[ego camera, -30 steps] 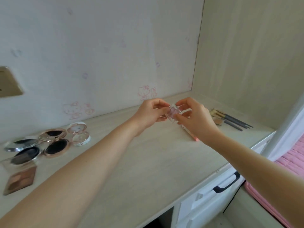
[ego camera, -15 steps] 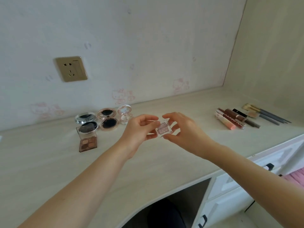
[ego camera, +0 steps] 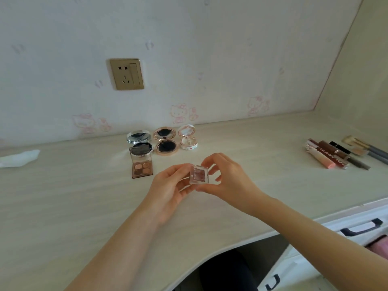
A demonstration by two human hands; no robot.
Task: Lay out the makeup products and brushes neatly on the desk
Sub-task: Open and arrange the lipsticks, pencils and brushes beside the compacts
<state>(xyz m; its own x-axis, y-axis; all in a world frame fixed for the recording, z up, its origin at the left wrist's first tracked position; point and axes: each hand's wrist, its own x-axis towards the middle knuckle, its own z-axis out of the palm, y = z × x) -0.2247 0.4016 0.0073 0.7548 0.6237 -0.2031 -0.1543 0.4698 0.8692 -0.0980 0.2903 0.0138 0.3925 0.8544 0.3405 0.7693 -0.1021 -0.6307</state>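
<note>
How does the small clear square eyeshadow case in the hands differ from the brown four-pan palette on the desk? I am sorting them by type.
The small clear square eyeshadow case is held above the desk by the left hand and right hand; the brown four-pan palette lies on the desk with its lid raised. The case shows one mauve pan; the palette shows four brownish pans. Both are square.

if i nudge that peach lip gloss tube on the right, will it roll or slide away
The peach lip gloss tube looks rounded and lies on its side, so a sideways nudge would probably roll it. The brown tube lies close alongside and may stop it on that side. The desk looks smooth, so an endwise push would likely slide it.
</note>
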